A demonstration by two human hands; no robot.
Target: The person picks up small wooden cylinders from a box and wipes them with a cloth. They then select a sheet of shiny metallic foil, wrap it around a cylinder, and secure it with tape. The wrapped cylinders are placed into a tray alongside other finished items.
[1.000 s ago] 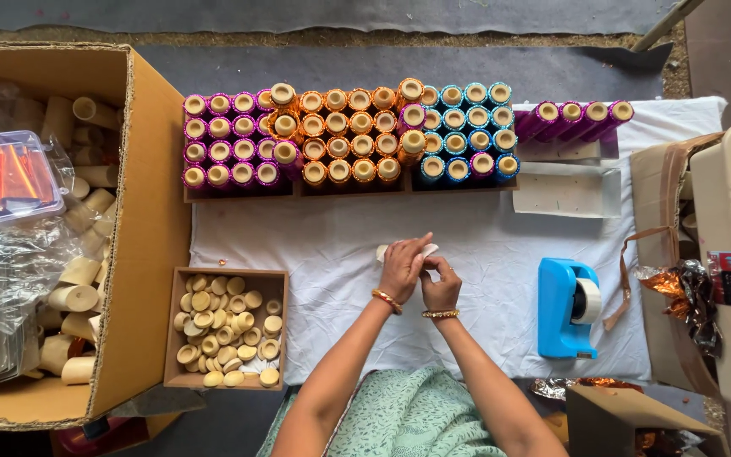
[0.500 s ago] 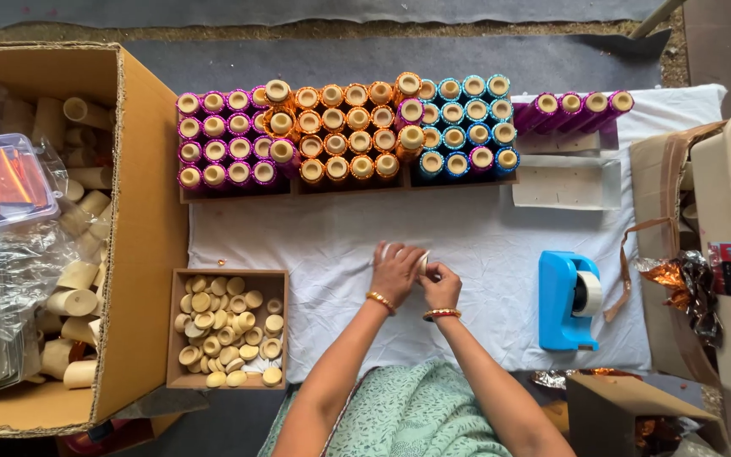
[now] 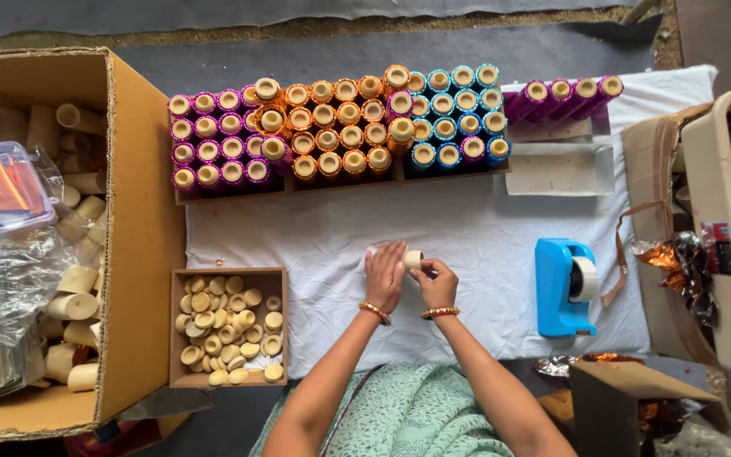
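My left hand (image 3: 384,275) and my right hand (image 3: 436,283) meet over the white cloth (image 3: 467,237), both closed around a small cream cardboard tube (image 3: 414,259). The tube's open end pokes out between the fingertips. A pale scrap lies under my left fingers; what it is cannot be told. Each wrist wears a gold bangle.
Rows of foil-wrapped tubes (image 3: 340,127) in purple, orange, blue and magenta stand at the back. A small wooden box of bare tubes (image 3: 228,326) sits left of my arms. A blue tape dispenser (image 3: 564,286) stands right. A large cardboard box (image 3: 133,245) fills the left side.
My hands have stayed together on the tube, turning it slightly; the view has shifted a little. Nothing else on the cloth has moved.
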